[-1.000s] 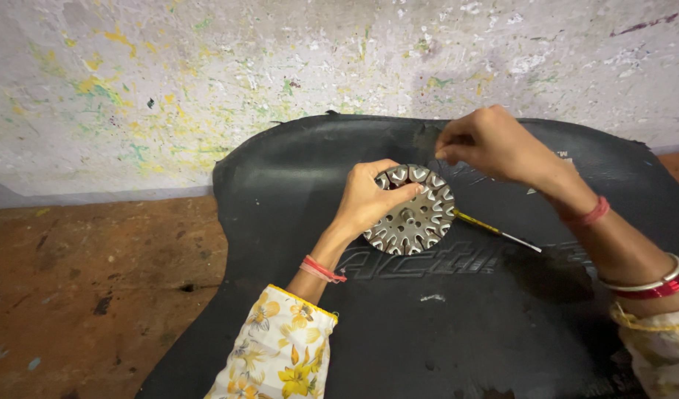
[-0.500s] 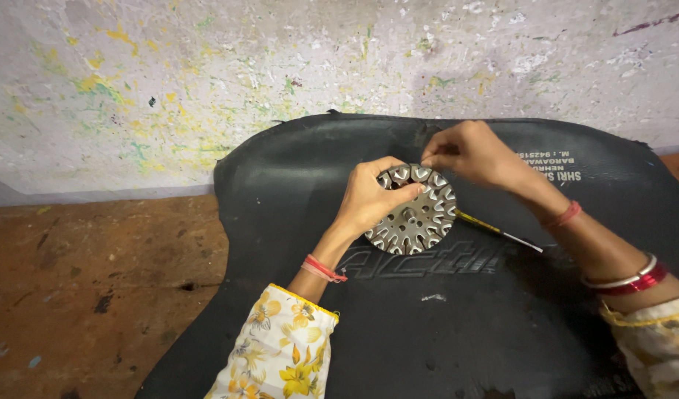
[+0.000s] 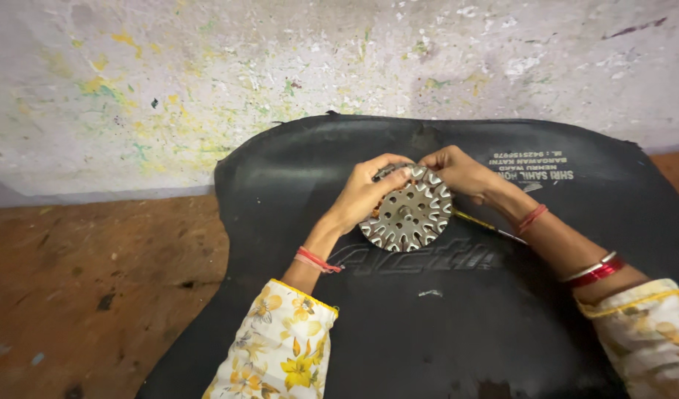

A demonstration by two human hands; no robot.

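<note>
Right hand [image 3: 461,172] moved onto stator [image 3: 407,216] | round, slotted, silvery metal

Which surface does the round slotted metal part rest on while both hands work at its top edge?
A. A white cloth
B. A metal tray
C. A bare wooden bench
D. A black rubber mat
D: the metal part lies on the black rubber mat, both hands at its upper rim.

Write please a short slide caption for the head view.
Both hands, left hand and right hand, hold a round toothed metal disc over a black rubber sheet.
</note>
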